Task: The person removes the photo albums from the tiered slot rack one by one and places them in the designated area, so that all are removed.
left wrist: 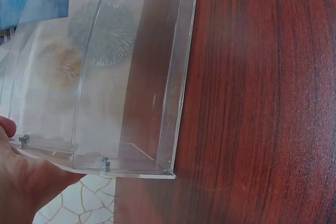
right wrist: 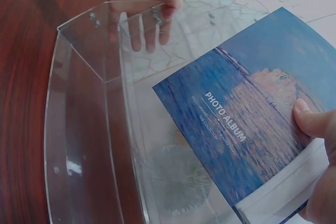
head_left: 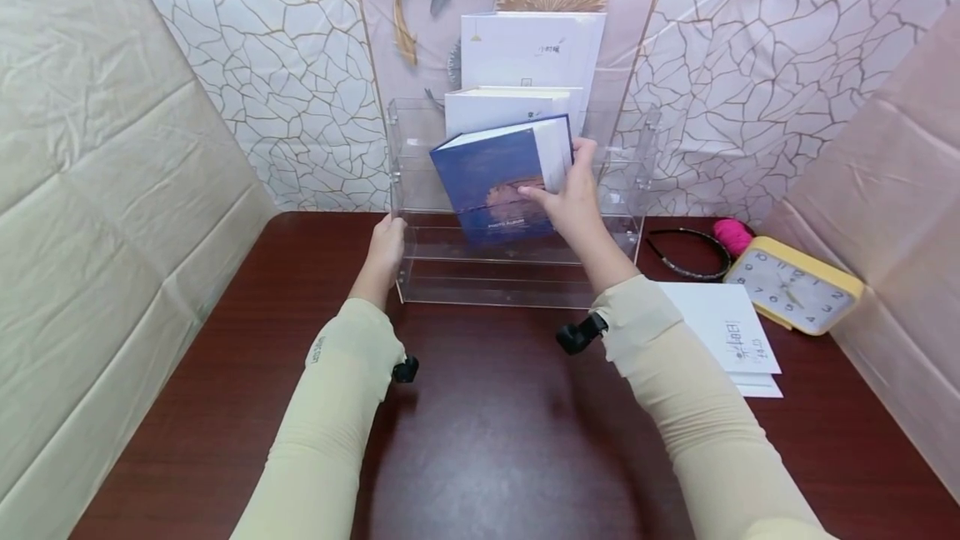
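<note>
A blue photo album (head_left: 498, 182) with a painted sea picture and a white spine strip is held tilted by my right hand (head_left: 573, 198), thumb on the front cover and fingers behind. It overlaps the tiers of a clear acrylic rack (head_left: 517, 294) in the head view. My left hand (head_left: 384, 252) grips the rack's left side panel; in the right wrist view its fingers (right wrist: 149, 38) show through the clear plastic. Behind the album, a white book (head_left: 480, 113) and a taller white book (head_left: 517, 48) stand in the rack's back tiers.
On the right of the brown table (head_left: 480, 440) lie white booklets (head_left: 712, 323), a yellow-framed clock (head_left: 795, 286), a dark headband (head_left: 686, 255) and a pink bundle (head_left: 733, 234). Fabric-covered walls (head_left: 247, 40) close in the back and both sides.
</note>
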Motion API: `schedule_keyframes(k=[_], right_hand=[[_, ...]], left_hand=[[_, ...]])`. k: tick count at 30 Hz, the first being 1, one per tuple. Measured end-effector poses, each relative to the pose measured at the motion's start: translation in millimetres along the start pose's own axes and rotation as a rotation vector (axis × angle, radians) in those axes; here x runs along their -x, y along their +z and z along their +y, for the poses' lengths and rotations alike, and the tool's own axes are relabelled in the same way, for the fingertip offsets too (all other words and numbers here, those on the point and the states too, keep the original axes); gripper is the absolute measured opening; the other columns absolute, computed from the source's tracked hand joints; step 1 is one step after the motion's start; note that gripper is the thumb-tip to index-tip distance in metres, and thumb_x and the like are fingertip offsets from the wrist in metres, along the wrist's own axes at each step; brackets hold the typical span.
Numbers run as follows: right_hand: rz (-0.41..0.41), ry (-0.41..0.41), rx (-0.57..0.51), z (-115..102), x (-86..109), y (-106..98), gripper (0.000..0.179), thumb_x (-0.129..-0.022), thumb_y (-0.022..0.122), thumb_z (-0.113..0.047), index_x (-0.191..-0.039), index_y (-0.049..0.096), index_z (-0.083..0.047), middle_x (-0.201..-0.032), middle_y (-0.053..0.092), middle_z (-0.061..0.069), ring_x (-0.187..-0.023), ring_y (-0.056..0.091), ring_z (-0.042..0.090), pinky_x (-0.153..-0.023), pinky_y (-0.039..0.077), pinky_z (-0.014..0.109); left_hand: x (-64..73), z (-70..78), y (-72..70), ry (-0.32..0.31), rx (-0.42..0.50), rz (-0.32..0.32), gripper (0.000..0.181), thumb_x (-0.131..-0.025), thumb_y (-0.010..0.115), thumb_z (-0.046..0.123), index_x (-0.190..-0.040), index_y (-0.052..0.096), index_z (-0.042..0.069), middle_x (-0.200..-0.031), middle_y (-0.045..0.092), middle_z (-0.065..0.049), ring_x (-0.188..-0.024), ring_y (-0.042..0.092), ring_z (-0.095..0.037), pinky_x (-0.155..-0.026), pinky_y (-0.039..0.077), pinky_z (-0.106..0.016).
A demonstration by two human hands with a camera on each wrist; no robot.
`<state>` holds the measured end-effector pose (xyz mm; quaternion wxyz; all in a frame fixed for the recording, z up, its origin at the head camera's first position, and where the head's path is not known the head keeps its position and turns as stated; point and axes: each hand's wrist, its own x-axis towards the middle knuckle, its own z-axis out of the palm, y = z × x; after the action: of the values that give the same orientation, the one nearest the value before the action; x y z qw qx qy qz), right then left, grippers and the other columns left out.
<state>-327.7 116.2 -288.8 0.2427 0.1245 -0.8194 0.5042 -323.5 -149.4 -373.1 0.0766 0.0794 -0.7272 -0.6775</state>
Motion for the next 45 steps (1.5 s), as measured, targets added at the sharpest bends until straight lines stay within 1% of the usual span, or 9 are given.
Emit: schedule_keyframes(k=[8, 17, 23, 26, 31, 34, 37, 39, 45], right_hand=[[0.034, 0.009, -0.085, 2, -1.0, -14, 0.08, -0.069, 0.083, -0.011, -0.121, 0.023, -0.004, -0.116, 0.041, 0.014, -0.102, 0.043, 0.023, -0.091, 0.036, 0.035], [0.111, 0.072, -0.209, 7, -3.0, -29, 0.078, -0.069, 0.082, -0.008, -0.121, 0.023, -0.009, -0.111, 0.041, 0.008, -0.1, 0.043, 0.019, -0.086, 0.039, 0.03], [0.139, 0.087, -0.292, 8, -1.8, -35, 0.075, -0.07, 0.08, -0.003, -0.12, 0.025, -0.01, -0.112, 0.043, 0.006, -0.1, 0.045, 0.018, -0.086, 0.04, 0.029], [0.148, 0.099, -0.307, 5, 0.8, -38, 0.074, -0.07, 0.08, -0.002, -0.121, 0.026, -0.009, -0.111, 0.044, 0.005, -0.1, 0.046, 0.018, -0.086, 0.041, 0.029], [0.151, 0.13, -0.309, -12, 10.9, -44, 0.071, -0.073, 0.077, 0.0, -0.121, 0.026, -0.008, -0.112, 0.043, 0.007, -0.101, 0.044, 0.021, -0.086, 0.04, 0.03], [0.164, 0.14, -0.332, -13, 12.2, -48, 0.069, -0.074, 0.075, 0.001, -0.121, 0.026, -0.008, -0.114, 0.043, 0.008, -0.102, 0.044, 0.021, -0.087, 0.039, 0.029], [0.199, 0.14, -0.388, -6, 9.6, -51, 0.068, -0.074, 0.075, 0.002, -0.12, 0.026, -0.01, -0.116, 0.044, 0.006, -0.103, 0.044, 0.018, -0.089, 0.039, 0.027], [0.233, 0.141, -0.465, -3, 9.0, -53, 0.066, -0.074, 0.074, 0.004, -0.118, 0.027, -0.012, -0.115, 0.047, 0.007, -0.102, 0.047, 0.019, -0.087, 0.04, 0.027], [0.365, 0.161, -0.771, -3, 26.0, -68, 0.062, -0.075, 0.066, 0.016, -0.114, 0.027, -0.013, -0.116, 0.051, 0.013, -0.102, 0.053, 0.024, -0.087, 0.045, 0.032]], left_hand=[[0.3, -1.4, 0.3, -0.011, 0.041, -0.003, 0.045, -0.09, 0.033, 0.01, -0.13, 0.05, -0.002, -0.128, 0.049, -0.023, -0.118, 0.043, -0.037, -0.1, 0.033, -0.049], [-1.7, -1.4, 0.3, -0.003, 0.04, 0.006, 0.044, -0.09, 0.034, 0.01, -0.129, 0.05, -0.003, -0.128, 0.049, -0.022, -0.119, 0.042, -0.037, -0.101, 0.033, -0.048], [-2.8, -2.1, 0.8, -0.014, 0.036, 0.006, 0.044, -0.09, 0.033, 0.012, -0.127, 0.05, -0.003, -0.129, 0.047, -0.025, -0.113, 0.044, -0.035, -0.099, 0.034, -0.051], [-3.1, -2.6, 0.5, -0.018, 0.021, 0.006, 0.044, -0.09, 0.033, 0.013, -0.128, 0.05, -0.001, -0.13, 0.048, -0.022, -0.112, 0.044, -0.03, -0.1, 0.034, -0.049], [-2.3, -1.5, -0.8, -0.032, 0.015, -0.009, 0.046, -0.091, 0.033, 0.013, -0.132, 0.048, 0.0, -0.131, 0.049, -0.018, -0.118, 0.043, -0.032, -0.1, 0.034, -0.047], [-2.9, 0.9, -0.4, -0.026, 0.015, -0.009, 0.047, -0.09, 0.034, 0.012, -0.134, 0.048, 0.001, -0.133, 0.048, -0.017, -0.119, 0.042, -0.032, -0.1, 0.034, -0.045], [-3.9, 3.2, 0.0, -0.027, 0.018, -0.005, 0.046, -0.09, 0.034, 0.013, -0.133, 0.049, 0.002, -0.13, 0.049, -0.018, -0.115, 0.045, -0.03, -0.097, 0.036, -0.044], [-4.3, 4.0, -0.2, -0.027, 0.008, -0.009, 0.047, -0.091, 0.034, 0.013, -0.134, 0.048, 0.002, -0.131, 0.049, -0.018, -0.115, 0.044, -0.028, -0.098, 0.036, -0.042], [-0.7, 2.2, -1.4, -0.036, -0.016, -0.021, 0.048, -0.091, 0.034, 0.014, -0.136, 0.045, 0.003, -0.138, 0.043, -0.016, -0.121, 0.039, -0.026, -0.102, 0.031, -0.043]])
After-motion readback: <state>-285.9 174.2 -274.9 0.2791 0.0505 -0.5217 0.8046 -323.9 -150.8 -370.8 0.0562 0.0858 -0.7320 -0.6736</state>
